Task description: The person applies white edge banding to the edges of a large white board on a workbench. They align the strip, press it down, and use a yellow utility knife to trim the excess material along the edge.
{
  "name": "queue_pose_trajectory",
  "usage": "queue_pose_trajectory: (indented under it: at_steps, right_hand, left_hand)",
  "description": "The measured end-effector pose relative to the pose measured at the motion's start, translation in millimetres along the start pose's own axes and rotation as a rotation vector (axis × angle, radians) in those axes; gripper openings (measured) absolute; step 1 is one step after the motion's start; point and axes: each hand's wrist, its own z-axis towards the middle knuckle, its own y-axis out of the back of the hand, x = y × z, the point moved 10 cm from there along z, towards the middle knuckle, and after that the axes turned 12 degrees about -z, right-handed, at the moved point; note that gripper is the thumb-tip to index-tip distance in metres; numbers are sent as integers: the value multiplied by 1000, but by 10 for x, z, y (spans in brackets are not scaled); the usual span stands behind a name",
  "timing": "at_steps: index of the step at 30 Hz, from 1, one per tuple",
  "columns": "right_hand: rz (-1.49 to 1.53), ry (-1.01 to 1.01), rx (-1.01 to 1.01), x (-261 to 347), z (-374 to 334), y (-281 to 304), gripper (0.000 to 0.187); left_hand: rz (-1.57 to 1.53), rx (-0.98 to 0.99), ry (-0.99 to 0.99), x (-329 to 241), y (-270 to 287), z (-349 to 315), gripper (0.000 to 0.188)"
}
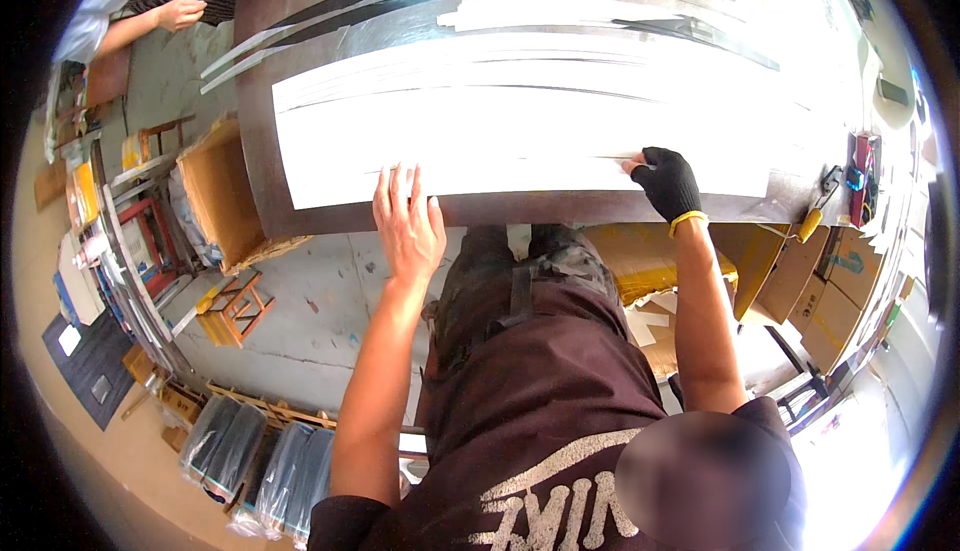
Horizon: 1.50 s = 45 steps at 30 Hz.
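A long, bright white sheet [520, 141] lies along the near side of a dark table [262, 151], thin dark lines running lengthwise across it. On its front edge, left of centre, rests my bare left hand [408, 216], fingers stretched out and pressed on the white surface. My right hand [668, 183] wears a black glove with bare fingertips and a yellow cuff. Its thumb and fingers are pinched together low over the sheet's right part. Glare hides whatever thin thing may be between them.
Long dark and pale strips [380, 3] lie at the table's far side. A yellow-handled tool [810, 225] is at the right edge. Cardboard boxes [215, 196] and a small wooden stool [236, 311] stand left. Another person's hand [182, 14] shows at upper left.
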Motion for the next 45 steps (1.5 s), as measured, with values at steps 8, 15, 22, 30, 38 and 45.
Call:
queue_pose_trajectory:
  at_steps: [8,15,22,30,38,45]
  right_hand:
    - [8,32,-60,-36,11,-9,39]
    - [-16,6,-29,21,-4,14,38]
    - [24,-17,-59,-21,-79,27,37]
    - [104,-31,-120,-214,-252,196,31]
    - [367,-102,-237,-433,-319,182,25]
    - [448,-210,-234,-666,-312,76,38]
  left_hand:
    - [-152,178,-64,-415,-378,31,60]
    - [-99,189,-75,-473,-481,34,64]
    - [-50,212,-43,-467,-508,30,66]
    - [-42,203,-42,-485,-512,41,67]
    - [-45,219,-55,-540,-506,46,68]
    - [-42,222,-59,-538,-494,57,68]
